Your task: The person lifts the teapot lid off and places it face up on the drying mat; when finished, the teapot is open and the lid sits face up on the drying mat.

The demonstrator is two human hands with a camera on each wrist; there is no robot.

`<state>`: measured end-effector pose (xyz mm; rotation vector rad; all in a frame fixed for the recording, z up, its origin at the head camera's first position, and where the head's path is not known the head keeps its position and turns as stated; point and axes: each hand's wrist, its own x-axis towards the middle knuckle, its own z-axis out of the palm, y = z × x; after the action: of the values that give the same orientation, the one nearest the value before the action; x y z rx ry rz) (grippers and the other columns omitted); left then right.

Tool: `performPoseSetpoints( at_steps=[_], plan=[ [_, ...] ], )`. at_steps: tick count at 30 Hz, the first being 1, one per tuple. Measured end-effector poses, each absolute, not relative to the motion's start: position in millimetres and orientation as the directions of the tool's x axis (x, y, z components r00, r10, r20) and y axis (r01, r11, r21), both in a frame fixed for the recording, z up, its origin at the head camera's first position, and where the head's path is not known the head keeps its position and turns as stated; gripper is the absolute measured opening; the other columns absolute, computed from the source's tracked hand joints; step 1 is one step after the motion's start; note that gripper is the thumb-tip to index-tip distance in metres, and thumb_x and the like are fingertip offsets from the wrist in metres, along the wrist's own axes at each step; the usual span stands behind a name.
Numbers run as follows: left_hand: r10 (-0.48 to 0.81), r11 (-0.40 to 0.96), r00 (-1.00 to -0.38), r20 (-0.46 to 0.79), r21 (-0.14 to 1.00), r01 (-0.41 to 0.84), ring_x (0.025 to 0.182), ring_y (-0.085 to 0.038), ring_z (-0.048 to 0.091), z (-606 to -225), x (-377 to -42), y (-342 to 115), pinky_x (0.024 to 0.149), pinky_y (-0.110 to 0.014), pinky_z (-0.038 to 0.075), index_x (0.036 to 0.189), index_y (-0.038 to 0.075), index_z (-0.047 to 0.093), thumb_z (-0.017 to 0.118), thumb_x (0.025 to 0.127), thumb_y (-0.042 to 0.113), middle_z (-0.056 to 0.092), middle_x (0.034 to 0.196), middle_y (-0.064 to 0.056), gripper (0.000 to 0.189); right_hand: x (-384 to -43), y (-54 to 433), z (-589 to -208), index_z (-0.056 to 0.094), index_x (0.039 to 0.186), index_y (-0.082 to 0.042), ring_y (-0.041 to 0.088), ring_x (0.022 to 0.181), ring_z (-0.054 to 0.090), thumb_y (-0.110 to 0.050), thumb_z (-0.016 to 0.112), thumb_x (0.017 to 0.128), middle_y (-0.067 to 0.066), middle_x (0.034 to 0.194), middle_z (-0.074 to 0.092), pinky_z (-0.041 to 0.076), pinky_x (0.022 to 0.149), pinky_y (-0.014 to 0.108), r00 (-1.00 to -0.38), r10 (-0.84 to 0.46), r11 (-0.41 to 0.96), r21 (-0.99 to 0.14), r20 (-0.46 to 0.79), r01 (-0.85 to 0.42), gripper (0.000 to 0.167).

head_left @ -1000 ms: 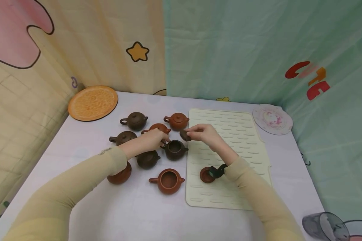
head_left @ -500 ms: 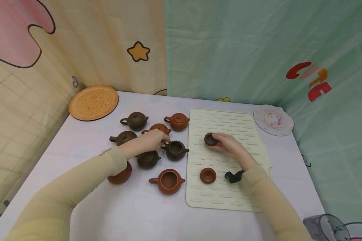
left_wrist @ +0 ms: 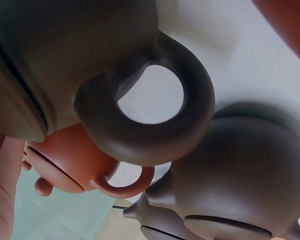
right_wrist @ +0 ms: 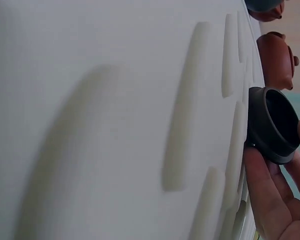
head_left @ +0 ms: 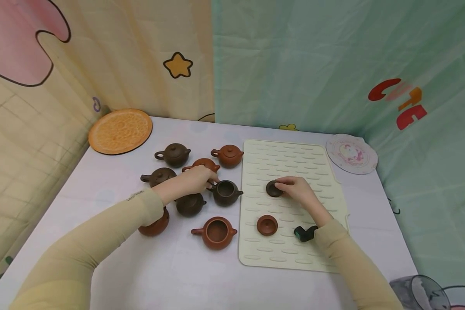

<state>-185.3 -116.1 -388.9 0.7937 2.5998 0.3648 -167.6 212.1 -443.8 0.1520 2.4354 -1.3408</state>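
My left hand (head_left: 201,178) pinches the handle of a dark, lidless teapot (head_left: 225,193) left of the cream mat (head_left: 290,254); its fingers are partly hidden. At the left edge of the left wrist view, only part of the left hand (left_wrist: 2,185) shows. My right hand (head_left: 300,189) holds a small dark teapot lid (head_left: 273,189) at the mat's surface. In the right wrist view the lid (right_wrist: 272,125) stands hollow side up, with fingers and thumb at its rim. A reddish lid (head_left: 267,225) lies upside down on the mat, nearer the front.
A lidless reddish teapot (head_left: 217,233) stands in front. Several lidded teapots crowd round the left hand, including a dark one (head_left: 190,205) and a reddish one (head_left: 229,156). An orange round mat (head_left: 120,131), a pink plate-shaped mat (head_left: 351,154) and a clear cup (head_left: 418,290) lie near the edges.
My right hand has carried the dark lid from beside the open dark teapot rightward over the mat, turned it hollow side up and lowered it. The left hand has stayed at the handle.
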Motion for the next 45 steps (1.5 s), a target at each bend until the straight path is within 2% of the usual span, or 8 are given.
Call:
performPoseSetpoints(
  at_steps=[6, 11, 14, 17, 22, 26, 30, 45],
  plan=[
    [0.617, 0.773, -0.741, -0.265, 0.381, 0.507, 0.085, -0.013, 0.064, -386.3, -188.2, -121.5, 0.070, -0.026, 0.052, 0.121, 0.010, 0.070, 0.067, 0.092, 0.006, 0.073, 0.103, -0.006, 0.029, -169.8, 213.4, -443.5, 0.060, 0.133, -0.004, 0.031, 0.117, 0.063, -0.029, 0.061, 0.098, 0.020, 0.135, 0.059, 0.054, 0.093, 0.037, -0.932, -0.087, 0.577, -0.780, -0.353, 0.241, 0.042],
    [0.636, 0.745, -0.747, -0.196, 0.411, 0.526, 0.101, -0.024, 0.065, -371.4, -200.3, -128.2, 0.087, -0.038, 0.054, 0.128, 0.004, 0.065, 0.064, 0.094, 0.007, 0.070, 0.116, -0.014, 0.034, -178.7, 216.6, -431.7, 0.056, 0.136, -0.003, 0.035, 0.114, 0.064, -0.036, 0.053, 0.102, 0.021, 0.133, 0.060, 0.053, 0.096, 0.042, -0.939, -0.113, 0.633, -0.752, -0.324, 0.183, 0.048],
    [0.597, 0.759, -0.786, -0.159, 0.428, 0.490, 0.111, -0.029, 0.064, -357.8, -214.3, -130.9, 0.095, -0.045, 0.051, 0.130, 0.004, 0.063, 0.062, 0.095, 0.007, 0.068, 0.121, -0.016, 0.034, -191.8, 212.7, -417.7, 0.054, 0.139, -0.003, 0.037, 0.119, 0.061, -0.038, 0.050, 0.102, 0.021, 0.136, 0.058, 0.050, 0.099, 0.045, -0.948, -0.127, 0.636, -0.757, -0.294, 0.150, 0.051],
    [0.528, 0.785, -0.838, -0.141, 0.458, 0.418, 0.112, -0.030, 0.064, -351.5, -231.5, -130.8, 0.096, -0.046, 0.050, 0.130, 0.004, 0.063, 0.061, 0.096, 0.007, 0.069, 0.119, -0.017, 0.034, -210.0, 196.4, -403.2, 0.054, 0.139, -0.006, 0.036, 0.124, 0.057, -0.035, 0.051, 0.103, 0.018, 0.138, 0.057, 0.048, 0.102, 0.046, -0.957, -0.153, 0.608, -0.787, -0.248, 0.107, 0.046],
    [0.446, 0.833, -0.877, -0.179, 0.442, 0.333, 0.119, -0.033, 0.060, -365.6, -259.3, -124.3, 0.101, -0.046, 0.047, 0.133, 0.002, 0.060, 0.059, 0.097, 0.009, 0.064, 0.127, -0.021, 0.037, -245.1, 141.1, -393.6, 0.062, 0.132, -0.009, 0.030, 0.122, 0.058, -0.030, 0.055, 0.101, 0.013, 0.133, 0.062, 0.050, 0.100, 0.043, -0.958, -0.243, 0.598, -0.801, -0.151, -0.025, 0.038],
    [0.441, 0.847, -0.872, -0.214, 0.421, 0.325, 0.121, -0.034, 0.058, -377.7, -267.8, -116.2, 0.104, -0.046, 0.046, 0.133, 0.000, 0.059, 0.059, 0.096, 0.008, 0.063, 0.130, -0.021, 0.037, -262.7, 101.5, -396.2, 0.066, 0.127, -0.009, 0.027, 0.120, 0.059, -0.027, 0.059, 0.099, 0.012, 0.129, 0.065, 0.050, 0.100, 0.040, -0.948, -0.289, 0.668, -0.737, -0.133, -0.101, 0.034],
    [0.466, 0.844, -0.857, -0.218, 0.401, 0.356, 0.117, -0.033, 0.060, -383.0, -267.9, -110.7, 0.104, -0.045, 0.046, 0.125, 0.000, 0.064, 0.060, 0.093, 0.004, 0.067, 0.122, -0.018, 0.033, -267.4, 81.6, -399.1, 0.070, 0.120, -0.007, 0.027, 0.115, 0.061, -0.022, 0.064, 0.096, 0.011, 0.126, 0.067, 0.052, 0.097, 0.038, -0.947, -0.294, 0.741, -0.657, -0.127, -0.141, 0.029],
    [0.411, 0.872, -0.882, -0.232, 0.381, 0.306, 0.110, -0.031, 0.063, -393.9, -271.8, -105.3, 0.098, -0.042, 0.049, 0.122, 0.003, 0.067, 0.056, 0.094, -0.001, 0.069, 0.115, -0.017, 0.030, -271.8, 63.5, -409.2, 0.074, 0.105, -0.005, 0.023, 0.102, 0.065, -0.017, 0.067, 0.094, 0.010, 0.109, 0.072, 0.053, 0.090, 0.034, -0.949, -0.315, 0.833, -0.488, -0.030, -0.261, 0.017]
  ],
)
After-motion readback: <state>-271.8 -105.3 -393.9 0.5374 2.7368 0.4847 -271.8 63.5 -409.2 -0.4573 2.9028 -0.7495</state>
